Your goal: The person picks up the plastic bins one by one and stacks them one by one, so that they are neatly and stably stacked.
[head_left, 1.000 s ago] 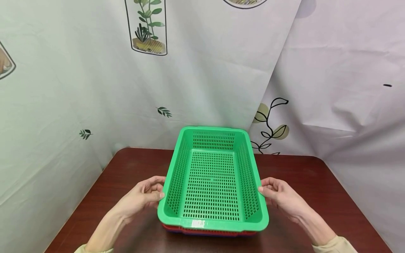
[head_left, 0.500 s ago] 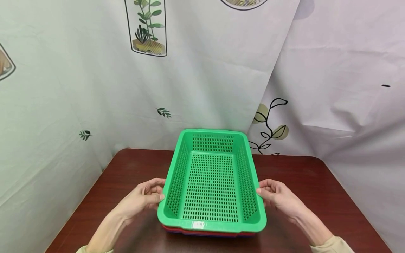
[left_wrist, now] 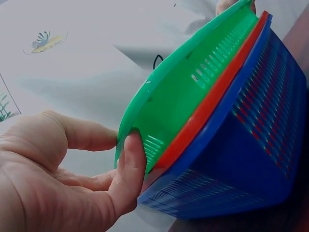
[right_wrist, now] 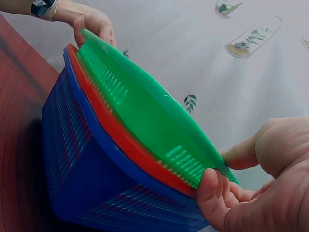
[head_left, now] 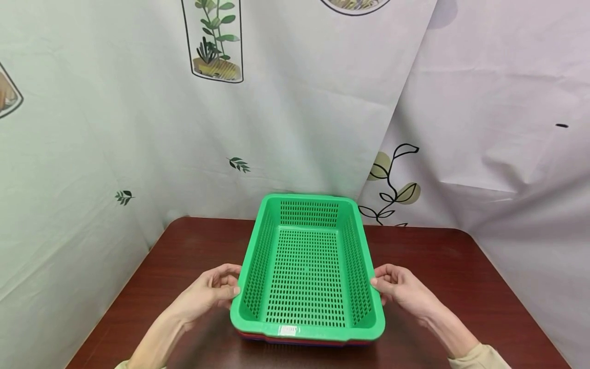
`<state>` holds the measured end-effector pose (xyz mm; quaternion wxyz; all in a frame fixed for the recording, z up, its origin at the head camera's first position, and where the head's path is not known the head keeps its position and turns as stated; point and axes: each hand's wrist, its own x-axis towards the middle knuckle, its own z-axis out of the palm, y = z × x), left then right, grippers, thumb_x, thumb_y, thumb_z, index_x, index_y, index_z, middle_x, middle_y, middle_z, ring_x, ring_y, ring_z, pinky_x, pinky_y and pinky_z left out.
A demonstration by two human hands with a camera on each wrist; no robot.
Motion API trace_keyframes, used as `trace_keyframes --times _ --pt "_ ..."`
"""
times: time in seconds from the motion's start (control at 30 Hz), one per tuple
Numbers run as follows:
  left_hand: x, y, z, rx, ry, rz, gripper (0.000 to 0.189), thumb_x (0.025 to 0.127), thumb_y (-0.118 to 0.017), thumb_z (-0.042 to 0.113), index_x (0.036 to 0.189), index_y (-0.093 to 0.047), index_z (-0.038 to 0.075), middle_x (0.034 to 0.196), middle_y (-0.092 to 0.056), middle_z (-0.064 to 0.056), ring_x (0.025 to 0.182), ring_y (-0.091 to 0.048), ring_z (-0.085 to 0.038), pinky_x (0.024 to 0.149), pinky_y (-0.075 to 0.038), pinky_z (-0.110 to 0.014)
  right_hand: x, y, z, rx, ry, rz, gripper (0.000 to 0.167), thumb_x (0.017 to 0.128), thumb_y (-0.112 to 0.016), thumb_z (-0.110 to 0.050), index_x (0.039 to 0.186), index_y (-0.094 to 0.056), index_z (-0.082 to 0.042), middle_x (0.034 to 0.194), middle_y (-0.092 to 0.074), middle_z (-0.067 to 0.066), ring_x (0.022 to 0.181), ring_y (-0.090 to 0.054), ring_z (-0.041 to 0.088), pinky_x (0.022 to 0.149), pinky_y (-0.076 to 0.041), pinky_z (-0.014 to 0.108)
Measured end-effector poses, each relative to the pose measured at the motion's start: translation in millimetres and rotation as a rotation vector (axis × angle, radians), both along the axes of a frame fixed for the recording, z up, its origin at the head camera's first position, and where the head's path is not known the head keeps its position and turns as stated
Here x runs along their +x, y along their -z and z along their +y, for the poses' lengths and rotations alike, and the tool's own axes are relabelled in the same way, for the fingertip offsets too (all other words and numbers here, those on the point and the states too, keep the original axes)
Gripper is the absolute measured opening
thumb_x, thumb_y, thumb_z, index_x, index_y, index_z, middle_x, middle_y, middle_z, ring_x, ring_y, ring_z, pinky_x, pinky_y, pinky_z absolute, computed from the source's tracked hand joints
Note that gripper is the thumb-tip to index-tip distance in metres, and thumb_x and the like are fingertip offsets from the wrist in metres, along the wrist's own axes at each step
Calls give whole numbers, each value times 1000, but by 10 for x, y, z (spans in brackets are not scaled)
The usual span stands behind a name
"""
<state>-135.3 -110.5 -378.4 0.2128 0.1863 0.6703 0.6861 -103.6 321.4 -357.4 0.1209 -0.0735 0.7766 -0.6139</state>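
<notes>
A green perforated plastic basket (head_left: 306, 277) sits nested in a red basket (right_wrist: 113, 128), which sits in a blue basket (left_wrist: 256, 159). The wrist views show the green wall rising above the red rim. My left hand (head_left: 207, 292) holds the green rim at the near left, thumb on top and fingers beneath. On the opposite side, my right hand (head_left: 407, 294) pinches the same rim between thumb and fingers. From the head view, only thin red and blue edges show under the front rim. The green basket has nothing in it.
The stack stands on a dark red-brown table (head_left: 184, 246) with rounded far corners. Behind it hangs a pale cloth (head_left: 299, 118) printed with plants and jars. A white label (head_left: 289, 330) marks the front green rim.
The green basket has come down a little, its far rim lower in the head view. Both hands have gone down with it, and the right hand has shifted slightly left.
</notes>
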Motion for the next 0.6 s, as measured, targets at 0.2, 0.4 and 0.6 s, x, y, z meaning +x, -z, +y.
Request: trace_keyframes --times 0.2,0.4,0.6 --pt "-1 37 10 -17 -14 1 46 94 -62 1 134 -43 -15 91 -60 -8 83 -63 -17 73 -57 -35 -10 40 -7 5 3 11 28 98 -59 -7 112 -50 16 89 -60 11 70 -60 17 64 -53 28" --pt "8 51 18 -31 -28 6 47 94 -61 1 134 -43 -15 91 -60 -9 82 -63 -17 73 -57 -36 -18 81 -12 -8 -11 23 26 99 -58 -5 112 -50 17 88 -59 9 70 -60 16 63 -53 29" --pt "17 69 25 -38 -46 -2 49 95 -61 2 136 -40 -16 94 -60 -10 85 -64 -19 74 -57 -37 -21 96 -28 6 11 -6 28 99 -59 -6 112 -50 16 87 -60 10 70 -59 17 63 -53 28"
